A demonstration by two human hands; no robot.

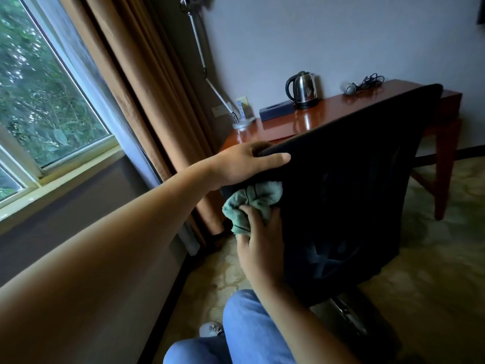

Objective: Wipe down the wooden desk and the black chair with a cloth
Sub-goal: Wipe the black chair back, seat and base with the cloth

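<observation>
The black chair (349,190) fills the middle of the view, its mesh back turned toward me and tilted. My left hand (244,166) grips the top left corner of the backrest, thumb laid along the edge. Just below it my right hand (258,240) holds a bunched green cloth (249,203) against the left side of the backrest. Behind the chair stands the glossy wooden desk (322,114) against the wall.
On the desk are a steel kettle (301,89), a dark tissue box (275,109), a lamp base (242,123) with a jointed arm, and a cable bundle (364,84). Brown curtains (147,82) and a window (47,95) lie left. My jeans-clad knee (244,327) is below.
</observation>
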